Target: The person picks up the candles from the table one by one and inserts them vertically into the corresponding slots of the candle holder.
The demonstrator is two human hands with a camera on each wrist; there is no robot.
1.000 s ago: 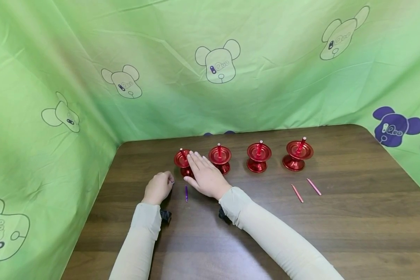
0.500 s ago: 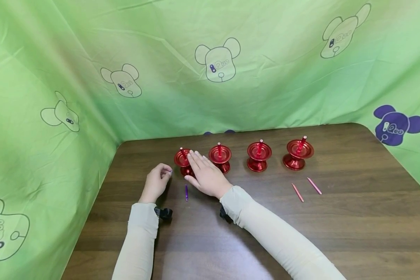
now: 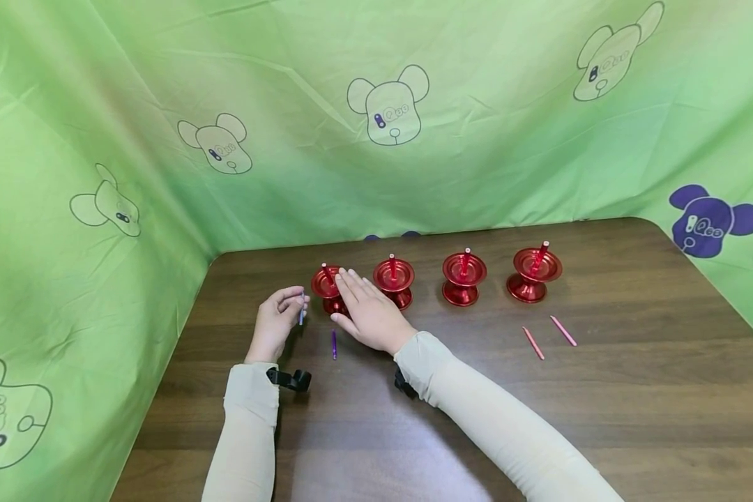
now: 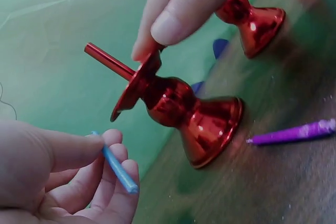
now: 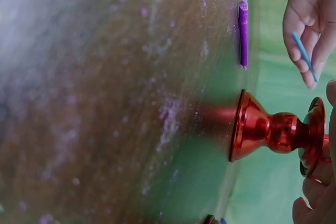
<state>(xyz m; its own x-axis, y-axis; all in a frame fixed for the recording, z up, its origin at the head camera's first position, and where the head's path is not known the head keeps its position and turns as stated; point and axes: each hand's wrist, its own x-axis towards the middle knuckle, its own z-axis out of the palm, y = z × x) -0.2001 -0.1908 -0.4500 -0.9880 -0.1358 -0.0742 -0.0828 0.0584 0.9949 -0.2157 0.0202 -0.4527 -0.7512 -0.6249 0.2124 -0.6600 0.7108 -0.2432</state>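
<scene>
Pinching blue stick (image 4: 119,170) in left fingers (image 4: 107,190), right fingers (image 4: 191,3) straight against red holder (image 4: 170,103), “Qee” lettering (image 3: 706,234) on green backdrop (image 3: 477,171)

I count four red holders (image 3: 461,293) and four upright red tubes (image 3: 466,265), one apiece. Thin sticks number four: one blue stick (image 4: 119,170), one purple stick (image 3: 335,345), one coral stick (image 3: 533,343), one pink stick (image 3: 563,330). Hands: two, one left hand (image 3: 272,328), one right hand (image 3: 373,317). Pale sleeves (image 3: 489,408): two. Black wrist mounts (image 3: 299,380): two. Bench (image 3: 634,390): one. Backdrop print: five outlined animal heads (image 3: 394,115), one complete solid purple head (image 3: 705,226).
</scene>
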